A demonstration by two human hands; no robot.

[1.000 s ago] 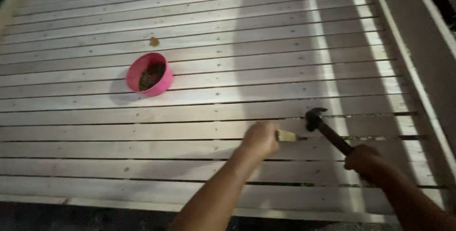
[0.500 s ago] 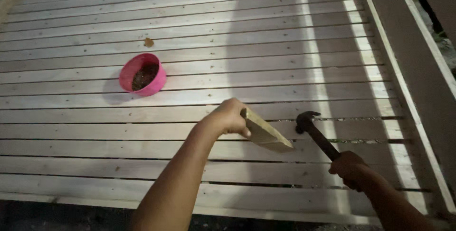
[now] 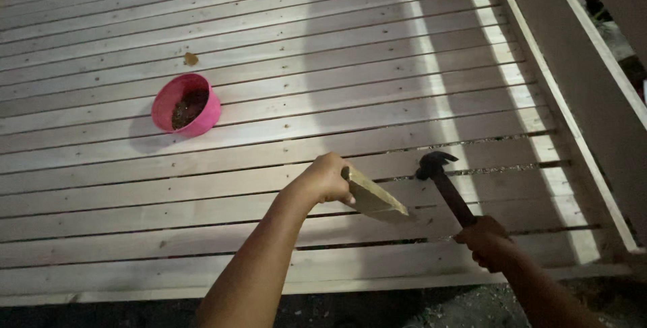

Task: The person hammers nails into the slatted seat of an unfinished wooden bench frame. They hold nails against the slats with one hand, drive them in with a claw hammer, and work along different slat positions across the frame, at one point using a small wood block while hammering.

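The left hand is closed around one end of a short wooden wedge, fingers wrapped over its thick end, and the thin end slants down toward the slatted wooden deck, near a gap between two slats close to the deck's near edge. A second ago this hand held only a stub of wood low against the slats; since then it has lifted and turned, so that the whole flat face of the wedge now shows and its tip points at the boards just beside the hammer. The right hand grips the dark handle of a claw hammer in a full fist, the head hanging just above the slats to the right of the wedge and apart from it; the hammer sits slightly farther from the deck's right-hand rail than before. Judging from this, the wedge is being lined up at the gap with the hammer ready beside it. Well apart, toward the deck's far left, a pink bowl holding dark small pieces, probably nails, stands on the slats, with a small brown scrap beyond it.
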